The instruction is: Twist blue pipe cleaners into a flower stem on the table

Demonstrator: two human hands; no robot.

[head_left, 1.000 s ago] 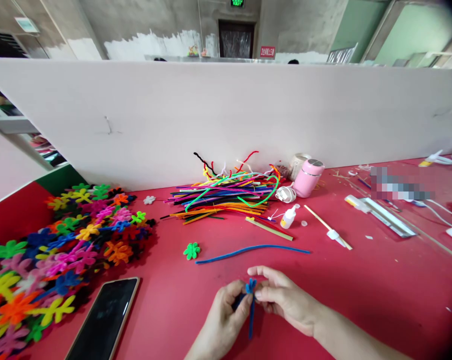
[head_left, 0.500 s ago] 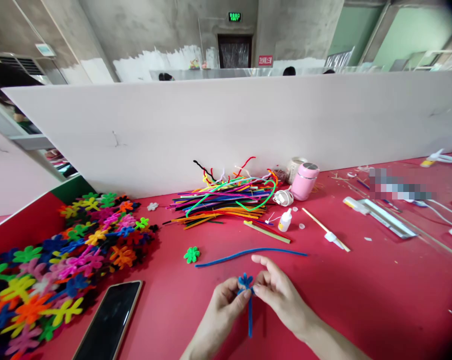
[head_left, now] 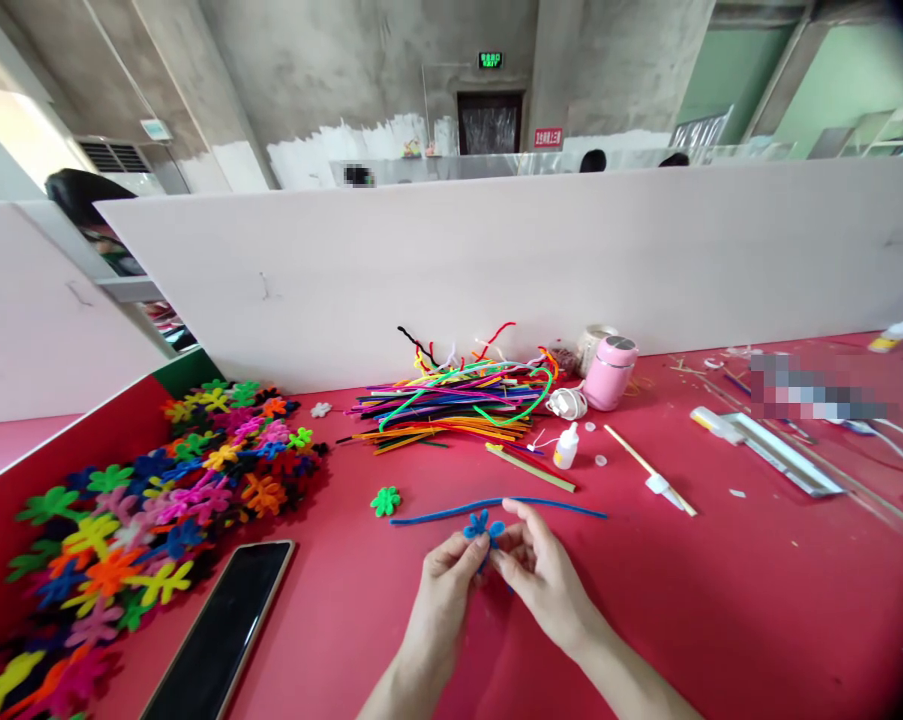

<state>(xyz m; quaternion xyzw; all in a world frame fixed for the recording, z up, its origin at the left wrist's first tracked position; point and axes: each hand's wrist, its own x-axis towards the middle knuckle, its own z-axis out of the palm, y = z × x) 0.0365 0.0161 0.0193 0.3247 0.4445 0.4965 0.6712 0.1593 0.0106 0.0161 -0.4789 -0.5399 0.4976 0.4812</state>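
My left hand (head_left: 445,580) and my right hand (head_left: 537,568) meet over the red table (head_left: 721,600), both pinching a small blue pipe-cleaner flower (head_left: 481,525) between their fingertips. Its stem is mostly hidden behind my fingers. Just beyond my hands a long blue pipe cleaner (head_left: 496,506) lies flat on the table. A single green flower (head_left: 385,500) lies to its left.
A heap of coloured flowers (head_left: 158,490) fills the left side. A black phone (head_left: 222,630) lies near the front left. A pile of coloured pipe cleaners (head_left: 458,400), a pink cup (head_left: 610,370), a glue bottle (head_left: 567,446) and sticks sit before the white partition (head_left: 496,260).
My hands have lifted the blue flower and moved it farther from me, towards the long blue pipe cleaner. The flower's hanging stem has slipped out of sight. The camera has tilted up.
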